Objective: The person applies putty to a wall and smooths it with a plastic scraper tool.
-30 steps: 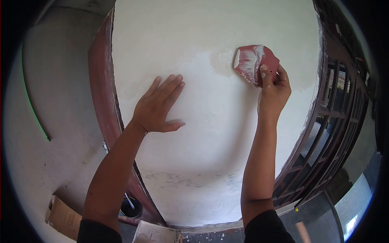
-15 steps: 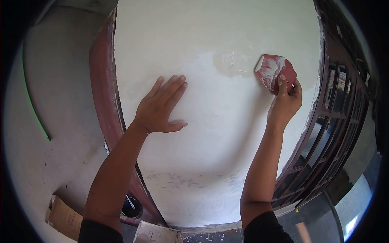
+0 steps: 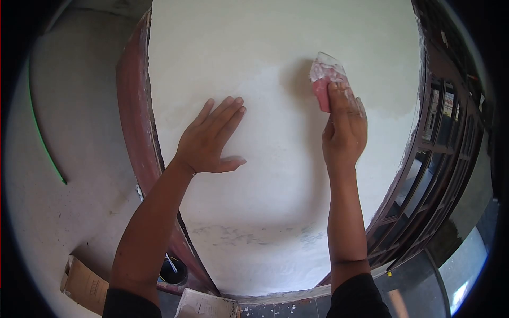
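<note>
My left hand lies flat on the pale wall, fingers spread and holding nothing. A red scraper smeared with white paste is gripped in my right hand, right of the wall's middle. Its pasty edge points upward at the wall; whether it touches the surface cannot be made out. Around it the wall shows white and greyish damp-looking patches, and a shadow falls to the left of my right forearm.
A dark red wooden frame borders the wall on the left, and a dark window grille on the right. Low down are a cardboard box, a black bucket and a whitish box. A green strip runs down the left wall.
My right hand has moved left and turned, carrying the scraper left and slightly up; its pasty edge now points upward. My left hand has stayed in place.
</note>
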`<control>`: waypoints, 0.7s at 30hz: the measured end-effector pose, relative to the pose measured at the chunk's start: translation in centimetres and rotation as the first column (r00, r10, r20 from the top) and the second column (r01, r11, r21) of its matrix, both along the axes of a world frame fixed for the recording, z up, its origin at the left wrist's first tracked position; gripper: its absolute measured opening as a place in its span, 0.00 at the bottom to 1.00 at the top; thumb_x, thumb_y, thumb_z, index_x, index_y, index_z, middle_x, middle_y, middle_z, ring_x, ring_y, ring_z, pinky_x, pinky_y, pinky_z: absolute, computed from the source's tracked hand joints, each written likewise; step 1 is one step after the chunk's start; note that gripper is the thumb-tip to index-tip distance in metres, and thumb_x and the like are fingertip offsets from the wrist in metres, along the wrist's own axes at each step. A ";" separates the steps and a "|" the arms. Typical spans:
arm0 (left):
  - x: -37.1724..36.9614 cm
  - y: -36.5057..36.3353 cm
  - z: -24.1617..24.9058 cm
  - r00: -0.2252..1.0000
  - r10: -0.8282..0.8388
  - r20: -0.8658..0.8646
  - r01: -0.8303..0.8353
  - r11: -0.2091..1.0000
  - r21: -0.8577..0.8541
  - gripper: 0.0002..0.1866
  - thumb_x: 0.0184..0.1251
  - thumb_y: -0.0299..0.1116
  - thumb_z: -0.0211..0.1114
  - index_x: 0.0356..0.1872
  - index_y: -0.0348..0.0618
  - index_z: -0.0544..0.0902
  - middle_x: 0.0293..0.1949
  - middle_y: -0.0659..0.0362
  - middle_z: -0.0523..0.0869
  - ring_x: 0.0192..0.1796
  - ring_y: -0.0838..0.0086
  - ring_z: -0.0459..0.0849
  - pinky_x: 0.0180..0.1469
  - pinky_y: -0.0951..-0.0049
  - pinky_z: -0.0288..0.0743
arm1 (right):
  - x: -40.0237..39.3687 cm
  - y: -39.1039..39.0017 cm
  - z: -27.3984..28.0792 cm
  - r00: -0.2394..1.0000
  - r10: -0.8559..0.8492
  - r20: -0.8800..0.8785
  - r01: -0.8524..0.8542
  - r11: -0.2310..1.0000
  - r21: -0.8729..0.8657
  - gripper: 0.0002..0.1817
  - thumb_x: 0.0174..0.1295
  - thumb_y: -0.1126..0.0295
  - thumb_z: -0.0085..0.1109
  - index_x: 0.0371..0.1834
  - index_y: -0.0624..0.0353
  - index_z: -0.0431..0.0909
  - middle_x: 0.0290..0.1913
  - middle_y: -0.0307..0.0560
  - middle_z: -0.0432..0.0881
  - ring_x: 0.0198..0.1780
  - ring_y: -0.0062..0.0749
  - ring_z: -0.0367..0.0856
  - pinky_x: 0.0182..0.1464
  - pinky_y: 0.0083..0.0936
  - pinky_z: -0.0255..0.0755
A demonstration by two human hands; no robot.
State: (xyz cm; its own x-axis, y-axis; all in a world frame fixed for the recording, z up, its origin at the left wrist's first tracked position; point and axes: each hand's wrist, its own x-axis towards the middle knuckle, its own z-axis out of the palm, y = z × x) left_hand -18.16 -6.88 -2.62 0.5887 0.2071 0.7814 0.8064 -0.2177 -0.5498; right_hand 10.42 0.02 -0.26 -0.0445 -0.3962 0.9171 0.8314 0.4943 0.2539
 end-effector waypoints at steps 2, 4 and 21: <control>0.0 0.0 0.0 1.000 -0.003 -0.002 0.003 1.000 -0.004 0.50 0.51 0.57 0.74 0.73 0.38 0.70 0.75 0.54 0.70 0.79 0.62 0.65 0.80 0.52 0.57 | -0.9 0.9 -1.5 0.985 -0.142 0.095 0.153 0.980 -0.125 0.26 0.63 0.82 0.57 0.66 0.56 0.80 0.61 0.50 0.85 0.66 0.45 0.81 0.70 0.50 0.69; -0.2 0.2 0.0 1.000 0.018 -0.018 -0.018 1.000 0.006 0.51 0.51 0.58 0.73 0.73 0.37 0.69 0.76 0.53 0.69 0.79 0.62 0.64 0.81 0.52 0.53 | -1.3 1.6 -3.3 0.977 -0.155 0.145 0.176 0.973 -0.146 0.26 0.64 0.80 0.56 0.67 0.57 0.79 0.61 0.51 0.85 0.66 0.45 0.81 0.71 0.51 0.68; -0.4 0.2 -0.1 0.999 0.035 -0.020 -0.035 0.999 0.000 0.52 0.53 0.58 0.71 0.75 0.37 0.66 0.76 0.51 0.68 0.80 0.61 0.63 0.83 0.53 0.49 | -2.7 0.3 0.6 0.994 0.005 0.111 0.003 0.998 -0.070 0.30 0.58 0.86 0.55 0.67 0.57 0.79 0.62 0.55 0.84 0.65 0.50 0.82 0.71 0.49 0.70</control>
